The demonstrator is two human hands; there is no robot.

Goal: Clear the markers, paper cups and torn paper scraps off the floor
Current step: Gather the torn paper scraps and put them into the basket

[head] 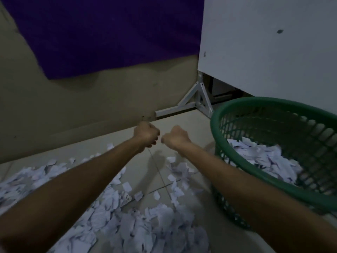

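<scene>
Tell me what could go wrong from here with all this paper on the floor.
The paper scraps lie loose underfoot and could slip or scatter. The green basket looks tilted and might tip, spilling the scraps already inside. In this dim light, small pieces near the wall may get missed.

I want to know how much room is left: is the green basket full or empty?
Partly filled. Torn paper scraps cover the bottom of the green basket, well below its rim; much slotted wall shows above them.

tiled floor [184, 123], torn paper scraps [127, 225], green basket [237, 156]
</scene>
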